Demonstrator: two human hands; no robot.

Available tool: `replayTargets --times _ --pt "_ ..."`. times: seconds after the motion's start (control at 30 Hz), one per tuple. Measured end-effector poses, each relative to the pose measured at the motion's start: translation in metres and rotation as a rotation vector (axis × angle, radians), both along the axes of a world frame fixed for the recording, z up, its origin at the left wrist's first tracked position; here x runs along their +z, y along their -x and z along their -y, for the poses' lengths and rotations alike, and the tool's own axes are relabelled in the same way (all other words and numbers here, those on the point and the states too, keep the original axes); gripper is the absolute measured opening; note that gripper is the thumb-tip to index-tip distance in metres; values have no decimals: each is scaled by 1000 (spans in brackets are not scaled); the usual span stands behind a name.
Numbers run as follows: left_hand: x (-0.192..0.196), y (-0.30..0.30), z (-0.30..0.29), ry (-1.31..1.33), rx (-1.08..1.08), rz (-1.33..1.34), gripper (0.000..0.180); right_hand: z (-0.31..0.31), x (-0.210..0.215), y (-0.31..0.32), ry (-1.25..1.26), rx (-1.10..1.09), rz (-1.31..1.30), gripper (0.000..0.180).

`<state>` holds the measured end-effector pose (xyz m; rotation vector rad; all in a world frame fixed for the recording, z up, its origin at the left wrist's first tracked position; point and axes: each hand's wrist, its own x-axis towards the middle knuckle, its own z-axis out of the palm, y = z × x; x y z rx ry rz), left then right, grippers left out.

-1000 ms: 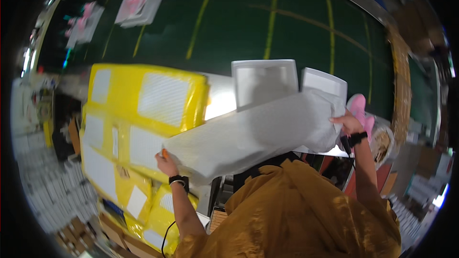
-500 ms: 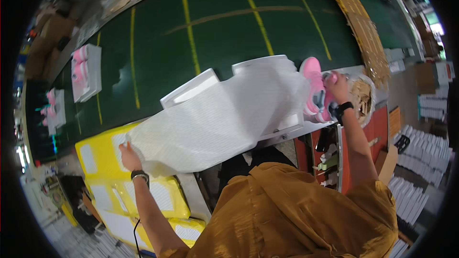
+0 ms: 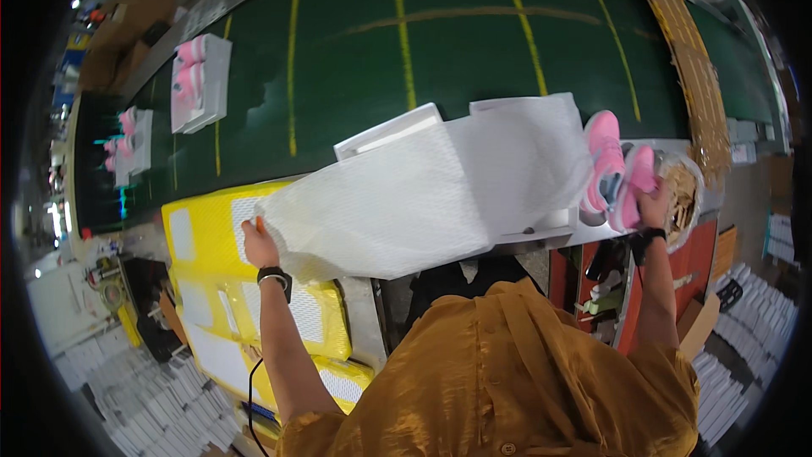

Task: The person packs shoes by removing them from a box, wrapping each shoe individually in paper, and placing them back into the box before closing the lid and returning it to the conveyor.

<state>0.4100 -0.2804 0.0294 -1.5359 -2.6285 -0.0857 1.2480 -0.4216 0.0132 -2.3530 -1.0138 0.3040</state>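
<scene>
A thin white wrapping sheet (image 3: 381,203) lies slanting over an open white shoebox (image 3: 393,131), hiding most of it. At the sheet's left end my left hand (image 3: 260,244) is closed, pinching its edge. Two pink sneakers stand side by side at the right end of the sheet. My right hand (image 3: 653,207) grips the outer pink sneaker (image 3: 634,190) at its right side. Touching the sheet's right edge is the inner pink sneaker (image 3: 603,161), which no hand holds.
Yellow-wrapped stacks of white sheets (image 3: 203,224) lie under and below my left hand. Just right of the sneakers stands a lined bin of brown paper (image 3: 681,195). Beyond runs a green conveyor belt (image 3: 347,59) carrying boxed pink shoes (image 3: 199,85). Cardboard (image 3: 685,59) crosses its right end.
The head view has shifted, so the bench sits further right in the picture. My right hand has moved from the outer sneaker's far end to its side. My left hand still pinches the sheet.
</scene>
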Motion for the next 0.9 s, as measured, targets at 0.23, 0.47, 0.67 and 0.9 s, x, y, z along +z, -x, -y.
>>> replayTargets --times 0.23,0.47,0.67,0.9 --pt "10 11 8 -25 -11 61 29 -49 125 138 -350 194 -399 50" --pt "11 23 2 -91 -35 151 27 -107 59 396 10 605 -1510 58" --pt "93 7 -1 9 36 1856 68 -122 -44 443 -13 637 -1326 61" --pt "38 -10 79 -60 59 1907 72 -129 -33 441 315 495 -1575 63"
